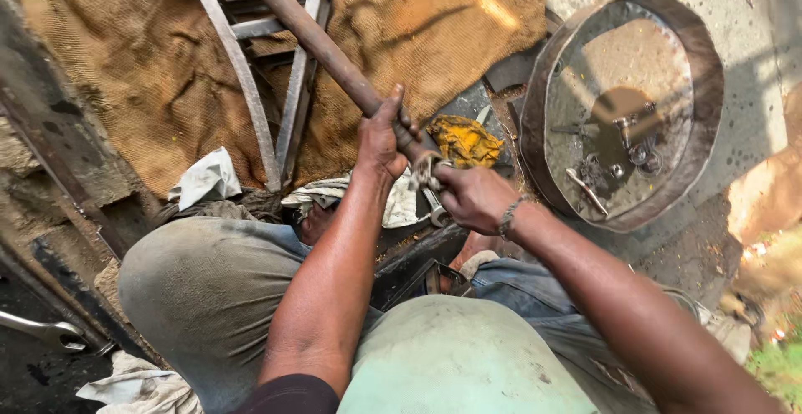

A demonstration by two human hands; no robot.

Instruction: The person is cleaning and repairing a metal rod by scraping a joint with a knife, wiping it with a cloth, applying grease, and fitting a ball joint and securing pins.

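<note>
Both hands meet at the lower end of a long rusty steel rod (322,42): our left hand (380,138) wraps it, our right hand (472,197) closed on a small grey metal fitting (426,176) at its tip. We judge the greasy rod could slip and pinch fingers. Beside us, a round, dented metal pan (706,88) holds murky liquid, bolts and nuts.

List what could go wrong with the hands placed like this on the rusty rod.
The left hand grips the rusty rod bare, beside the metal fitting that the right hand pinches; a slip could probably pinch or scrape fingers. The rod's end hangs over the lap, so a loosened piece might drop onto the knees.
</note>
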